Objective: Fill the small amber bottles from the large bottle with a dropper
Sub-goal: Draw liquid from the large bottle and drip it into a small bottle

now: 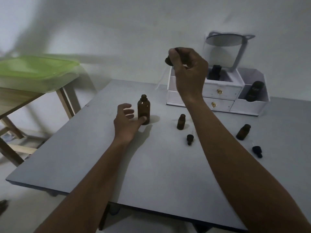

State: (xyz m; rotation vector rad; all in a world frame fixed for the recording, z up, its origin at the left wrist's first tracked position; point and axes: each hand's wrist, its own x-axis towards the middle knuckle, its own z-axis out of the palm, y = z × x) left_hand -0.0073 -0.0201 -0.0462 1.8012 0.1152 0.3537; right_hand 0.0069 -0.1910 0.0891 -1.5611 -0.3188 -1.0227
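A: Where's your big bottle (143, 109)?
B: Upright on the desk (84, 157), uncapped; your left hand (126, 122) spread, thumb touching it.
A: Right hand (188, 71)?
B: Raised, pinching a dark cap (169, 61).

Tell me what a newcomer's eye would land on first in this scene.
The raised right hand stands out first, pinching a dark dropper top high above the grey table. Below it, the left hand touches the base of the open large amber bottle with its thumb. Two small amber bottles stand uncapped to the right, a loose dropper cap beside each.
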